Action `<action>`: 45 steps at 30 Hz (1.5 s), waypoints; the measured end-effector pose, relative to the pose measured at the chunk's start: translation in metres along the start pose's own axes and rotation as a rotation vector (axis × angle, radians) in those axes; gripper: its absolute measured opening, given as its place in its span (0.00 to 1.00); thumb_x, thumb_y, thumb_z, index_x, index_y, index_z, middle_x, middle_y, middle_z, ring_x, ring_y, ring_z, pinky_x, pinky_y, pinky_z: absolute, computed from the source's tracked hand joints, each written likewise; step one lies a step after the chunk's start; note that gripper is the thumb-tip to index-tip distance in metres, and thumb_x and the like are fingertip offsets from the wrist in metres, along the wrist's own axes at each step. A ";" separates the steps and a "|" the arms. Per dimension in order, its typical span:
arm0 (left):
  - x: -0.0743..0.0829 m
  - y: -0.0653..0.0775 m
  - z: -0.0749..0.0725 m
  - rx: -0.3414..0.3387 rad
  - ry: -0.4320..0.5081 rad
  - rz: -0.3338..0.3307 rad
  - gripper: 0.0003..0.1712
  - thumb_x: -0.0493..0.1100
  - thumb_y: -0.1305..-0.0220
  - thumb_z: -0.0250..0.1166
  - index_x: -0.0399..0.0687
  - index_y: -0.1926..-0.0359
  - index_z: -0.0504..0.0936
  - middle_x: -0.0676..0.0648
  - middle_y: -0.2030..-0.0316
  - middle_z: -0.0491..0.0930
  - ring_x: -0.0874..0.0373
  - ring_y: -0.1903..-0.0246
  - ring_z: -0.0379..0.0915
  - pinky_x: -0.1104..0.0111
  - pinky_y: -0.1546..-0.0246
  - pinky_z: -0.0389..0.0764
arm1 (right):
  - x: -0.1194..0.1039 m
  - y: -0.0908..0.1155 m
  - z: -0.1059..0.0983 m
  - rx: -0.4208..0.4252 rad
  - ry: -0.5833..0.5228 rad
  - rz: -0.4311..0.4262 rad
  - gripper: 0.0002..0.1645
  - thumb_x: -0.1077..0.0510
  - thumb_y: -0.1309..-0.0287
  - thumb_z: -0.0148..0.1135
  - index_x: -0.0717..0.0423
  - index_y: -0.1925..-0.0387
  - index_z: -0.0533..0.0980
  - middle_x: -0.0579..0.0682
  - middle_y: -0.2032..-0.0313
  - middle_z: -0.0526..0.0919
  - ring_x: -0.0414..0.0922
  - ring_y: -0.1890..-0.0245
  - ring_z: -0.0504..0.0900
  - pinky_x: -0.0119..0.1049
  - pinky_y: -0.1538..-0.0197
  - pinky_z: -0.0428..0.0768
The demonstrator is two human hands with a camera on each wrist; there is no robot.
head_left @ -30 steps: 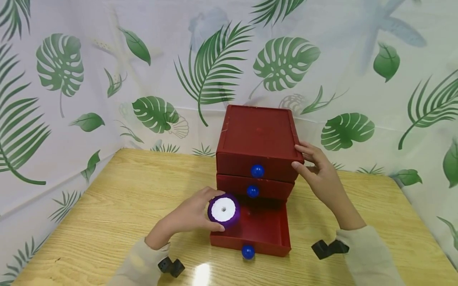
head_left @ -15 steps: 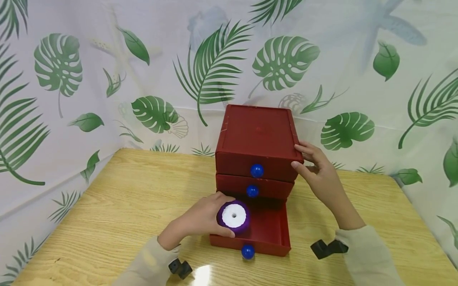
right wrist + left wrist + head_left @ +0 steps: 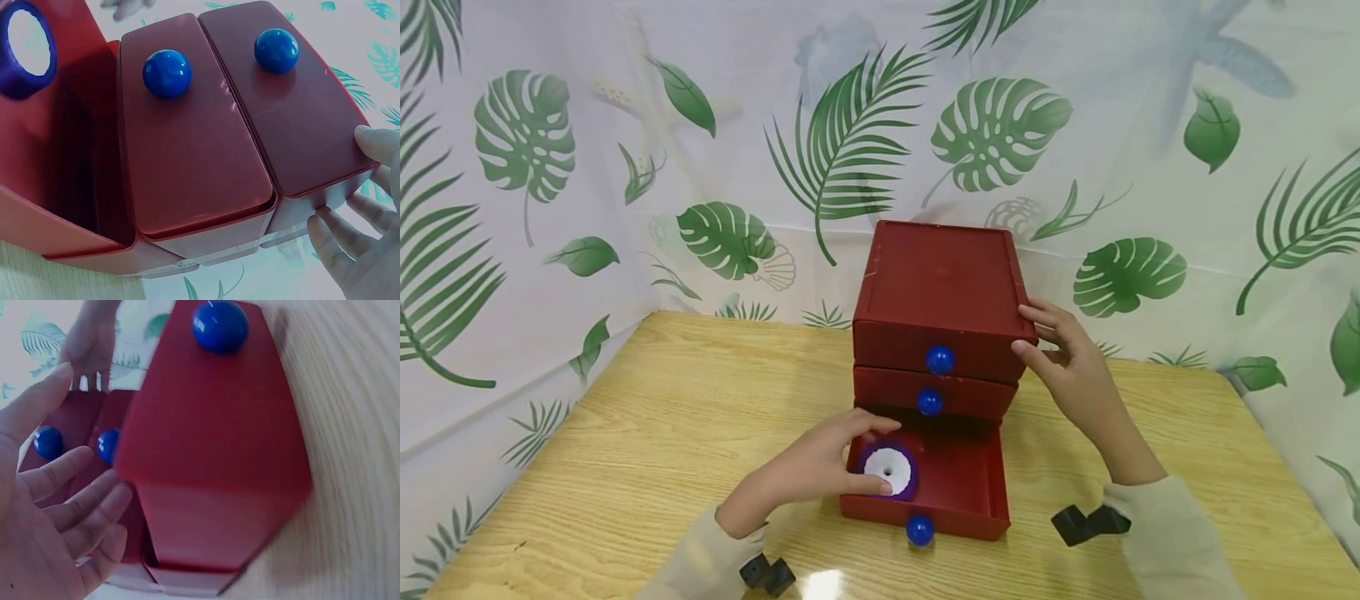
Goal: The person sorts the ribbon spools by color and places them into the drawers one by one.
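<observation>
A roll of purple ribbon [image 3: 901, 486] with a white round face lies flat in the left part of the pulled-out bottom drawer [image 3: 958, 475] of a red drawer cabinet [image 3: 942, 271]. My left hand [image 3: 811, 462] is over that drawer's left side, fingers and thumb spread apart; the thumb overlaps the roll's white face in the head view. In the left wrist view the same hand [image 3: 56, 519] shows nothing in its palm. At the cabinet's upper right front corner, my right hand [image 3: 1078, 375] holds on, thumb at the front and fingers along the side [image 3: 369, 234].
Two upper drawers, each with a round blue knob [image 3: 939, 360], are pushed in. The bottom drawer's own blue knob [image 3: 920, 530] faces forward. A wood-grain table [image 3: 700, 392] extends around the cabinet, with a leaf-patterned cloth [image 3: 850, 100] behind it.
The ribbon roll has come down into the bottom drawer. My left hand has moved right and let go of it, its fingers now wider apart. My right hand keeps its place on the cabinet.
</observation>
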State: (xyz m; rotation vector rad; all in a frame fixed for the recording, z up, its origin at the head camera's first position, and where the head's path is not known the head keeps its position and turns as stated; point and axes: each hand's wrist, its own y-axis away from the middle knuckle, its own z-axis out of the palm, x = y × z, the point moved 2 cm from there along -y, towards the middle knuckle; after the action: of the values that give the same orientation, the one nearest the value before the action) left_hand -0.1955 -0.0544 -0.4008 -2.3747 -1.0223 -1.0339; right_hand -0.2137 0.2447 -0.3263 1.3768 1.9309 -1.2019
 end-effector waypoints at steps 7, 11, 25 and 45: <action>0.017 0.015 0.007 -0.093 0.205 0.054 0.34 0.47 0.37 0.65 0.58 0.32 0.65 0.45 0.45 0.77 0.55 0.51 0.74 0.70 0.57 0.78 | 0.000 0.000 0.001 0.003 0.003 0.002 0.30 0.60 0.35 0.57 0.58 0.33 0.65 0.56 0.29 0.61 0.59 0.38 0.71 0.13 0.53 0.72; 0.025 0.023 0.012 -0.161 0.257 0.100 0.33 0.44 0.34 0.62 0.61 0.30 0.62 0.43 0.47 0.78 0.67 0.58 0.76 0.75 0.64 0.78 | 0.001 0.000 0.001 0.005 0.005 0.002 0.30 0.60 0.35 0.57 0.58 0.33 0.66 0.55 0.29 0.61 0.59 0.38 0.72 0.13 0.53 0.72; 0.025 0.036 0.041 -0.382 0.199 0.147 0.26 0.44 0.28 0.53 0.58 0.31 0.65 0.48 0.50 0.82 0.73 0.57 0.76 0.78 0.55 0.77 | 0.004 0.001 0.003 0.013 0.009 -0.005 0.29 0.59 0.34 0.57 0.57 0.33 0.66 0.54 0.30 0.62 0.42 0.40 0.74 0.14 0.53 0.73; 0.004 0.028 0.066 -0.447 0.141 0.008 0.30 0.51 0.32 0.59 0.61 0.31 0.64 0.58 0.38 0.72 0.70 0.46 0.72 0.75 0.47 0.75 | 0.000 0.002 0.002 0.024 0.023 -0.011 0.29 0.59 0.34 0.57 0.56 0.33 0.66 0.54 0.30 0.62 0.20 0.46 0.68 0.13 0.54 0.73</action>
State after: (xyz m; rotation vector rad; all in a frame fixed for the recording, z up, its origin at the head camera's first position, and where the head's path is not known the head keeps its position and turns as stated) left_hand -0.1409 -0.0344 -0.4424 -2.5906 -0.7939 -1.5362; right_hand -0.2119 0.2433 -0.3281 1.4003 1.9483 -1.2235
